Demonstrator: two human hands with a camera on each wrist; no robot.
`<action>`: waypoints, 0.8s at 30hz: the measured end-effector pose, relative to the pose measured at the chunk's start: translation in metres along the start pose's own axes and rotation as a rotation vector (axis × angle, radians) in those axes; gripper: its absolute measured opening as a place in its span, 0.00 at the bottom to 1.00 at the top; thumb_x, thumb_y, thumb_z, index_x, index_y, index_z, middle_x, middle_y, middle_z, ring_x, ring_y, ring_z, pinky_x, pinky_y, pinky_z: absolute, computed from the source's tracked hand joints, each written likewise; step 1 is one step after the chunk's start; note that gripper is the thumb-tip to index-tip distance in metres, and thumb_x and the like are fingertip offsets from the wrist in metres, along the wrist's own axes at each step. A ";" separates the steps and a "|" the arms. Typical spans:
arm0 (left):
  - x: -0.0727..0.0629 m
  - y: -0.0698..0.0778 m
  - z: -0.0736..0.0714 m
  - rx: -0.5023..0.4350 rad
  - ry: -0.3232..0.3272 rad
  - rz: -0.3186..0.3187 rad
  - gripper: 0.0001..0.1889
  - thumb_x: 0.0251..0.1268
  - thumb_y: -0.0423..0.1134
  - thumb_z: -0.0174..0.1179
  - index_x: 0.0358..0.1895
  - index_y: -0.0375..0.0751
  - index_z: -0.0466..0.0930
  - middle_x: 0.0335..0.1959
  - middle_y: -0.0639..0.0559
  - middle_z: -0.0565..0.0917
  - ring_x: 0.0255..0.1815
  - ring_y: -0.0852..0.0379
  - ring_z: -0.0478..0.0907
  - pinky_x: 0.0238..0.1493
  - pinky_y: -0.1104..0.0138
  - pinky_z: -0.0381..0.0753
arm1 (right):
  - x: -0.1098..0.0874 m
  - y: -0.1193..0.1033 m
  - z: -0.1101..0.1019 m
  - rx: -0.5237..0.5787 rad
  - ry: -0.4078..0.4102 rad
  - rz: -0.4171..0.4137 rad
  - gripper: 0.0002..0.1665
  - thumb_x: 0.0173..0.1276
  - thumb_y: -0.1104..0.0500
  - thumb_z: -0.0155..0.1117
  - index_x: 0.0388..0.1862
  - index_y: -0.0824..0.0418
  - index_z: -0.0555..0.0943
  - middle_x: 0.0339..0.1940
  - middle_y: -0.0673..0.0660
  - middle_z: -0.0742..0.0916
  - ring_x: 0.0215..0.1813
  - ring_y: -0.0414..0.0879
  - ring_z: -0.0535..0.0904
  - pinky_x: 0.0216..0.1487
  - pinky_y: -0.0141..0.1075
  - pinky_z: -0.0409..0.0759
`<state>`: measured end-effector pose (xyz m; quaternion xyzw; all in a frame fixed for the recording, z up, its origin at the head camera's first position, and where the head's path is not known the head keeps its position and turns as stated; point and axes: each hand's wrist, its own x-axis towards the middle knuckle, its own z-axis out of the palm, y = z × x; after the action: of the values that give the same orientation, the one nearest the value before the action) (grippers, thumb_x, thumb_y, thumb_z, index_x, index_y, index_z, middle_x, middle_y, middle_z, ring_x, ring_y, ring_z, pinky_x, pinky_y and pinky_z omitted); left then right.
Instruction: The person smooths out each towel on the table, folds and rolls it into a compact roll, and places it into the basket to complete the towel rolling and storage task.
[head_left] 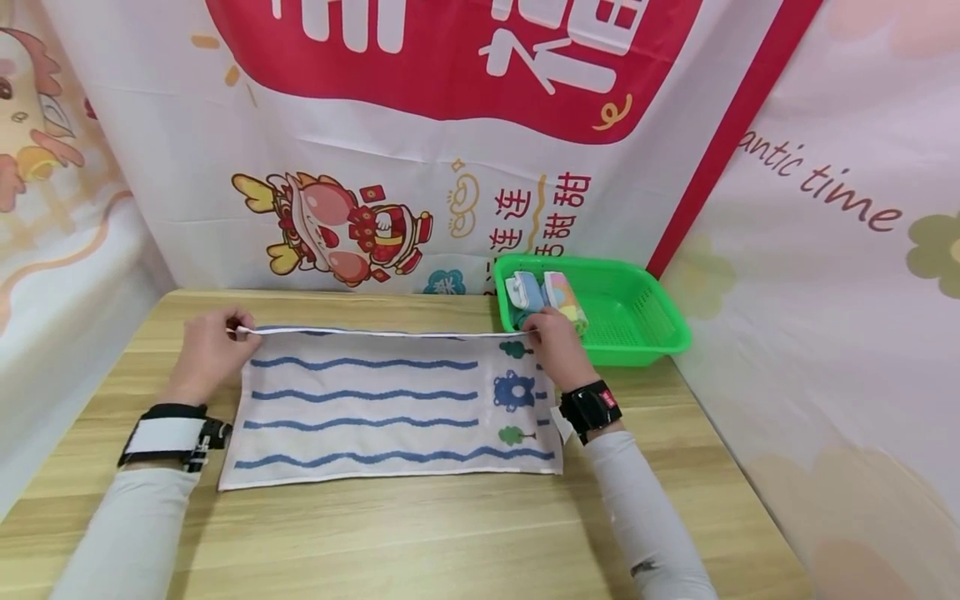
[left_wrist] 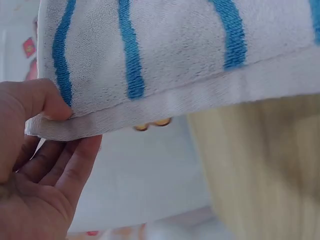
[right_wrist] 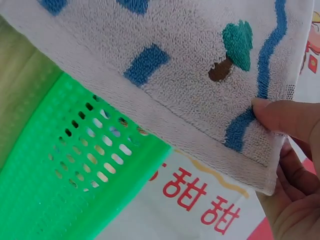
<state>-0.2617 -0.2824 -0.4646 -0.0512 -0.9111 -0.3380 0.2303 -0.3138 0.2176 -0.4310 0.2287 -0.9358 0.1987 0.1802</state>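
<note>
A white towel with wavy blue stripes, a blue bear and green trees is stretched between both hands, its far edge lifted and its near edge low over the table. My left hand pinches the far left corner; in the left wrist view the thumb lies on top of the towel and the fingers are beneath. The far right corner is pinched by my right hand, just in front of the green basket. In the right wrist view, the thumb presses on the towel near a blue stripe.
A green plastic basket with slotted walls stands at the table's back right. Inside its left end are a blue rolled cloth and a multicoloured rolled cloth. Printed fabric hangs behind the wooden table and along both sides.
</note>
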 end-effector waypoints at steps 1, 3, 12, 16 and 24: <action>-0.002 0.003 -0.002 -0.004 0.008 0.018 0.03 0.59 0.25 0.63 0.33 0.33 0.78 0.31 0.38 0.81 0.33 0.47 0.74 0.28 0.79 0.67 | -0.001 -0.001 -0.002 -0.002 0.009 0.000 0.08 0.65 0.74 0.67 0.40 0.67 0.88 0.40 0.60 0.85 0.43 0.52 0.82 0.43 0.42 0.84; -0.007 0.007 -0.006 -0.004 0.017 0.061 0.04 0.57 0.24 0.63 0.32 0.34 0.79 0.31 0.39 0.82 0.34 0.49 0.74 0.31 0.80 0.67 | -0.006 -0.004 -0.005 0.000 0.012 0.001 0.08 0.65 0.74 0.67 0.40 0.66 0.88 0.40 0.59 0.85 0.41 0.52 0.83 0.41 0.41 0.84; -0.047 0.005 -0.006 -0.009 -0.052 0.169 0.12 0.51 0.18 0.65 0.34 0.40 0.82 0.33 0.47 0.83 0.34 0.66 0.72 0.36 0.81 0.71 | -0.045 -0.012 0.001 -0.024 -0.045 -0.017 0.09 0.61 0.75 0.68 0.37 0.65 0.88 0.36 0.56 0.85 0.39 0.49 0.83 0.40 0.38 0.84; -0.063 0.001 -0.003 -0.009 -0.120 0.147 0.12 0.56 0.21 0.65 0.40 0.40 0.86 0.37 0.46 0.83 0.36 0.61 0.73 0.35 0.77 0.72 | -0.061 -0.010 0.005 -0.021 -0.079 -0.011 0.10 0.61 0.75 0.69 0.37 0.64 0.88 0.35 0.55 0.85 0.39 0.48 0.82 0.40 0.38 0.84; -0.089 0.006 0.000 0.002 -0.076 0.136 0.10 0.55 0.22 0.66 0.30 0.43 0.85 0.39 0.45 0.82 0.37 0.63 0.73 0.36 0.75 0.73 | -0.090 -0.021 -0.005 0.025 -0.069 0.054 0.10 0.59 0.76 0.70 0.35 0.63 0.87 0.35 0.54 0.86 0.38 0.46 0.83 0.38 0.36 0.83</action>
<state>-0.1812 -0.2727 -0.5014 -0.1253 -0.9141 -0.3183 0.2179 -0.2276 0.2343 -0.4593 0.2123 -0.9448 0.2071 0.1395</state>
